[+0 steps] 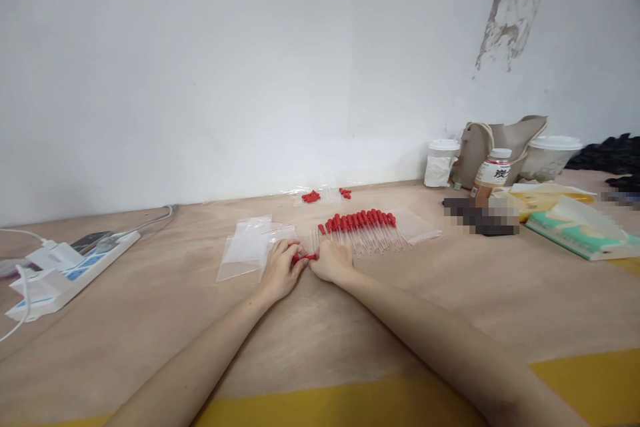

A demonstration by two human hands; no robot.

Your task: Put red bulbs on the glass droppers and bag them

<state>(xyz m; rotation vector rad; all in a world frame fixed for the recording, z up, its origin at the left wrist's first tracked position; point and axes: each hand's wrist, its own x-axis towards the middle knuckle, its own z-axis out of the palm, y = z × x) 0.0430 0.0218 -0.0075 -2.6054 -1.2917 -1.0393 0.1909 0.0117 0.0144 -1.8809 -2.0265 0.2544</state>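
Observation:
My left hand [280,268] is closed, its thumb and fingers around a red rubber dropper bulb [311,257]. Against the bulb's other end sits my right hand [332,261], curled shut, and its fingers hide whatever they pinch. Just beyond the right hand lies a row of droppers [367,230], clear thin tubes with red bulbs pointing toward the wall. A few clear tubes [314,239] without visible bulbs lie at the row's left end. Loose red bulbs [311,197] rest in a small pile on clear plastic near the wall, with a smaller group [345,193] to their right.
Clear plastic bags [245,248] lie left of my hands, another bag [420,227] right of the droppers. A power strip [75,280] with chargers is far left. A bottle [491,177], lidded cups [442,163], a grey bag [477,140] and a tissue pack [575,230] stand right.

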